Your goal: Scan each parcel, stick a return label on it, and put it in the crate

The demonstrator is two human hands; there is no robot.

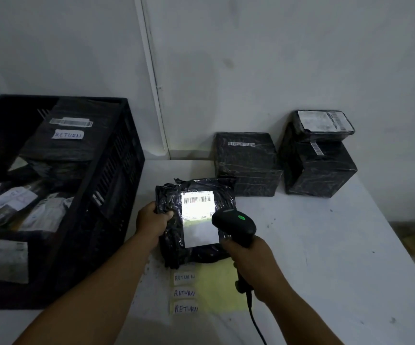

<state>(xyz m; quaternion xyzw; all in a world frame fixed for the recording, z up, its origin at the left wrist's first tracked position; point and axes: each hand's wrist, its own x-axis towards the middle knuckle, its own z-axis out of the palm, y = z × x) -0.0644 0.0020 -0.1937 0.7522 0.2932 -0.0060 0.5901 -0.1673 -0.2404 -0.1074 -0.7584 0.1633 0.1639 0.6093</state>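
Left hand clamped on the soft black parcel, tilting its shipping label toward the beam. Right hand wrapped round the scanner, aimed at 11 o'clock. Return labels waiting on the worktop at 6 o'clock; crate at 9 o'clock.

Glossy crinkled plastic wraps the parcel; matt plastic scanner, slatted plastic crate.

Open white table to the right, well clear for passing. Blocked at the back by two wrapped boxes near the wall. Walled off on the left by the tall black crate, already part-filled.
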